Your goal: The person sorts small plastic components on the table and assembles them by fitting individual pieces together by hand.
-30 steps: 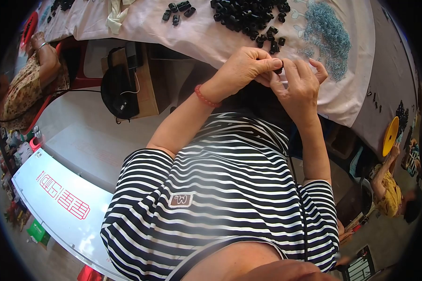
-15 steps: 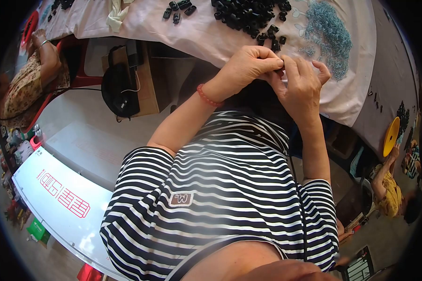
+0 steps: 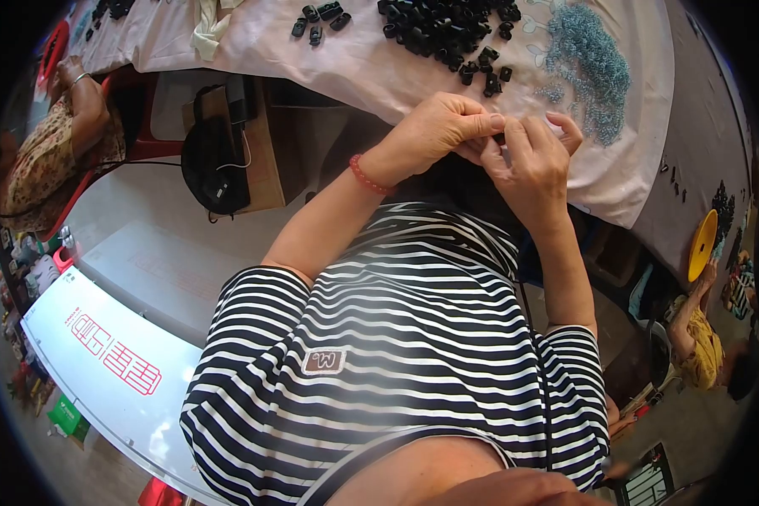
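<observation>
My left hand [image 3: 438, 135], with a red bead bracelet at the wrist, pinches with thumb and index finger at the table's front edge. My right hand [image 3: 533, 164] meets it there, its thumb and fingers closed together and the little finger raised. Between the fingertips a bit of a small black plastic part [image 3: 499, 138] shows; the rest of it is hidden by the fingers. Just beyond the hands lies a heap of small black plastic parts [image 3: 438, 29]. To the right of it is a pile of small bluish metal springs [image 3: 590, 72].
A pink cloth [image 3: 346, 59] covers the table. Several separate black pieces [image 3: 315, 35] and a pale cloth strip [image 3: 212, 29] lie farther left. One person sits at the left [image 3: 46, 160]; another at the right [image 3: 696, 341] has a hand by a yellow dish [image 3: 702, 244].
Both hands have dropped slightly toward my body, still pinched together. The fingers have shifted a little around the black part. The heaps look the same.
</observation>
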Demonstrator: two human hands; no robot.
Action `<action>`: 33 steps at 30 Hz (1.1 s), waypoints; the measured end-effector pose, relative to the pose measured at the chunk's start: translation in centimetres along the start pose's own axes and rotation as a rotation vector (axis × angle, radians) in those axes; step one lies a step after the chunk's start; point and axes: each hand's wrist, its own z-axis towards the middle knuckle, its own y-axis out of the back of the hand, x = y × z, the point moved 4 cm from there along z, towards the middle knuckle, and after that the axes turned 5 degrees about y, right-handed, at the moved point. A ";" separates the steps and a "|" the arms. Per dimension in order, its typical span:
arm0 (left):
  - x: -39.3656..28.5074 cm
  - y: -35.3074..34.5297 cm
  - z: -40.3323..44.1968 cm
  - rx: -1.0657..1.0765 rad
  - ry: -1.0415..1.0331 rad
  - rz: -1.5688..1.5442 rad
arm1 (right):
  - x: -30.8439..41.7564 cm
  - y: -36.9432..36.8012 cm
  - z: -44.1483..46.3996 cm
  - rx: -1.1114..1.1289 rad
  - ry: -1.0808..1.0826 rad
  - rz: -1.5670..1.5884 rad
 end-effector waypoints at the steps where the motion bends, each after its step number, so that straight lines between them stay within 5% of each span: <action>1: 0.1 0.0 0.0 0.001 0.003 0.007 | 0.1 -0.1 -0.1 0.002 -0.010 -0.002; 10: -1.1 -0.5 -0.6 -0.057 -0.105 -0.144 | -1.2 0.6 0.0 0.029 -0.118 0.063; 19: -2.5 0.5 -1.4 0.170 -0.217 -0.481 | -2.6 0.5 -2.1 -0.062 -0.194 0.049; 33: -1.8 0.1 -3.0 -0.049 -0.282 -0.223 | -0.9 0.3 -4.0 -0.038 -0.145 0.026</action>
